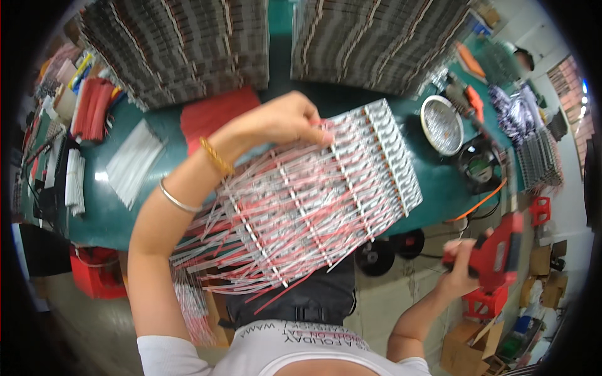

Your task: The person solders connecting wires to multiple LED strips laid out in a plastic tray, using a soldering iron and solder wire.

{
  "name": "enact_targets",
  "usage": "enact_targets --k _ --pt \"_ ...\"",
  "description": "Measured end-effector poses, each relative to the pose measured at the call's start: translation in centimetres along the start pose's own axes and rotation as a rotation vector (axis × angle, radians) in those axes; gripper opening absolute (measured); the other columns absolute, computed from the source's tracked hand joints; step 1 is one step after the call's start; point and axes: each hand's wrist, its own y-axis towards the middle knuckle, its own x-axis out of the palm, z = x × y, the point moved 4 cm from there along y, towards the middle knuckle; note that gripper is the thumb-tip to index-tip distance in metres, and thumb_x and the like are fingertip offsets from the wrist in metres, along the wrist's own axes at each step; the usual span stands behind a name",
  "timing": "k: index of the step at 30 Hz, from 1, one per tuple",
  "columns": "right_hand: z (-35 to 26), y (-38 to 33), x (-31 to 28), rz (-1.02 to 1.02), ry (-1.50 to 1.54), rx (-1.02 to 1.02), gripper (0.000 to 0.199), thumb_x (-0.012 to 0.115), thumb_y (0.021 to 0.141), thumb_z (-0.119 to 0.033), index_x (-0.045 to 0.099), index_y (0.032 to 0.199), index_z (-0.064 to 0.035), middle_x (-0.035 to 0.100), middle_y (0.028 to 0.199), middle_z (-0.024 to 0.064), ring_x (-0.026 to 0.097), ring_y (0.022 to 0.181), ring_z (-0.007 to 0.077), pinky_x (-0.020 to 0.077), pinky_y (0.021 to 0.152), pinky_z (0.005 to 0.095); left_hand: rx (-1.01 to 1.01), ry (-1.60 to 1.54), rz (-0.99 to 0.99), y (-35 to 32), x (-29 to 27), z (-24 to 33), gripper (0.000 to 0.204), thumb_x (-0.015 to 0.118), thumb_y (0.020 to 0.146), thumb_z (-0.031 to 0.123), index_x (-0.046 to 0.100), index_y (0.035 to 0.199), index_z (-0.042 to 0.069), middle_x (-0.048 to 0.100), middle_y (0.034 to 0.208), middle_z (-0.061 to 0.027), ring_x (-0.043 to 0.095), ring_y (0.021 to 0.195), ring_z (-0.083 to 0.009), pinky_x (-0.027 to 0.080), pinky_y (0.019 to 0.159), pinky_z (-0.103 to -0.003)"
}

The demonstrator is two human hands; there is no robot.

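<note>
A red tool [503, 254] is gripped in the right hand [462, 276], near right. Over the near edge of the table [433, 188], a wired panel [351, 182] is held at its far edge by the left hand [288, 122], fingers pinched. White strips [135, 164] are laid left, a bowl [424, 122] right; beyond, two stacks [370, 44] are seen.

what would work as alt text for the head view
A person's left hand touches a panel of red and white wires at a green table, while the right hand grips a red and black tool to the side. Two tall grey stacks stand behind.
</note>
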Motion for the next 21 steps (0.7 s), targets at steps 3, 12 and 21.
enact_targets --k 3,12,21 --pt "-4.2 7.1 3.1 0.047 -0.36 -0.322 0.012 0.062 0.087 -0.011 0.069 0.085 -0.001 0.066 0.079 0.0032 0.058 0.066 0.0106 0.0448 0.065 0.0242 0.016 -0.183 0.029 -1.8 0.1 0.7 0.031 0.079 0.071 0.026 0.068 0.083 -0.001 0.06 0.068 -0.0007 0.05 0.063 -0.0068 0.041 0.057 -0.024" --pt "-11.6 27.1 22.6 -0.094 -0.324 -0.826 0.047 0.065 0.082 -0.038 0.049 0.118 -0.0136 0.065 0.098 0.0182 0.061 0.093 0.0395 0.048 0.076 0.042 0.077 -0.165 0.507 -17.9 -6.2 3.9 0.026 0.072 0.076 0.014 0.065 0.094 -0.003 0.062 0.07 0.001 0.051 0.063 -0.0026 0.04 0.055 -0.019" --pt "-7.0 29.4 24.6 -0.188 -0.349 -1.142 0.04 0.067 0.08 -0.024 0.054 0.116 -0.0122 0.065 0.097 0.0178 0.064 0.09 0.0349 0.0492 0.076 0.0386 0.018 -0.121 1.397 -60.0 -10.1 -12.6 0.044 0.057 0.089 0.018 0.047 0.124 -0.006 0.055 0.106 -0.0037 0.052 0.095 -0.0102 0.039 0.091 -0.025"
